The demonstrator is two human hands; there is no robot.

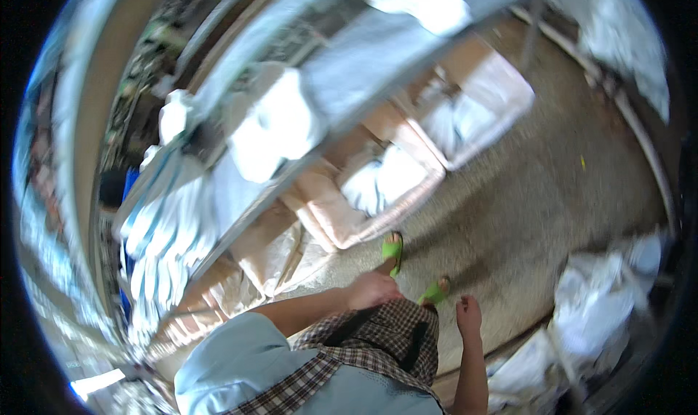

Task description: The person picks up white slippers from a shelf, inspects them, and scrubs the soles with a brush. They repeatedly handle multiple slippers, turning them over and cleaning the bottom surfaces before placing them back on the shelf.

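Observation:
My left hand (374,290) hangs in front of the brown-and-white checked apron (378,335), nearest to its upper edge. Motion smears its fingers, and I see no object in it. Off to the right, my right hand (469,315) is held low over the floor with its fingers curled in and nothing showing between them. Left of me runs a long table with a bluish-grey top (363,59). On it lie a white cloth-like bundle (273,124) and a stack of white pieces with blue edges (171,226).
Pinkish crates (392,230) stand along the table's side, holding white bundles (385,179). White sacks (600,299) lie at the lower right. A pale pipe (643,135) runs along the right edge of the concrete floor (538,190). Green sandals (392,246) are on my feet.

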